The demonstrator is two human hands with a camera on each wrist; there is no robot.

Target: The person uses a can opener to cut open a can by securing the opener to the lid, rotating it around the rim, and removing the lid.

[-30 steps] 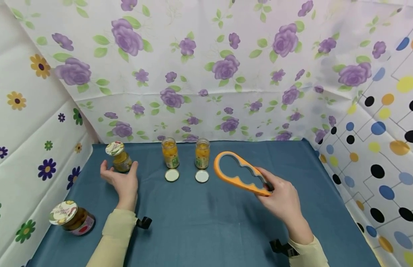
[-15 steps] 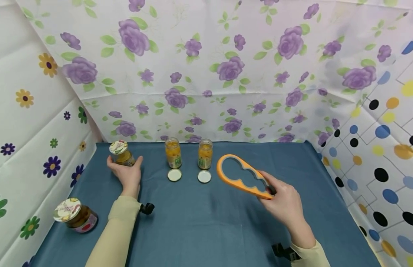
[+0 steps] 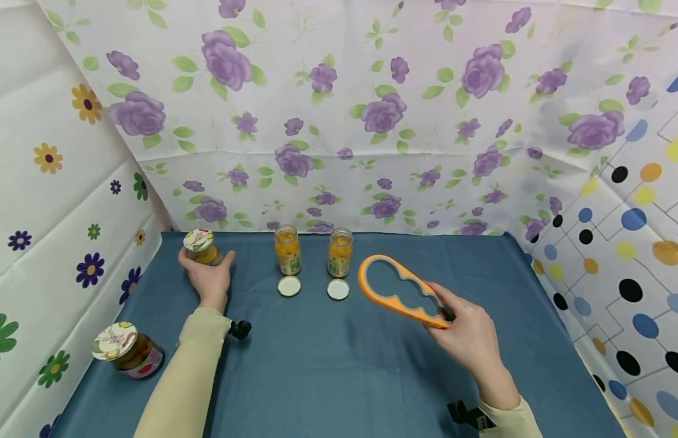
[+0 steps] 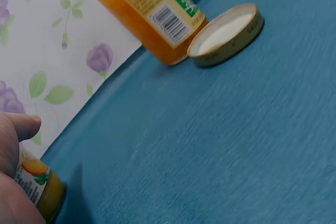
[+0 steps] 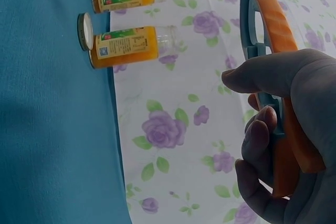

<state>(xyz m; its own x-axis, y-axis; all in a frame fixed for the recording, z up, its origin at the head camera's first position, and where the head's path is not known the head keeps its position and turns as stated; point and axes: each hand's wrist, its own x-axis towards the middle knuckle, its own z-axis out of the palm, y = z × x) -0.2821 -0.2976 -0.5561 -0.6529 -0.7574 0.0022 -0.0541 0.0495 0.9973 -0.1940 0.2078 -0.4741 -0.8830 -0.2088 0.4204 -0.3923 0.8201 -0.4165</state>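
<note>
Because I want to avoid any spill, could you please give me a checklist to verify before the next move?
1. Right hand holds the orange opener: ok, fingers curl round one end.
2. Left hand grips the small lidded jar firmly: cannot tell; it cups the jar, but thumb contact is unclear.
3. The jar's cover is on: ok; tightness not visible.
4. The opener is fitted to that cover: not ok, they are apart.
5. Left open jar and right open jar stand upright: ok.
6. Loose lids are away from both hands: ok.
</note>
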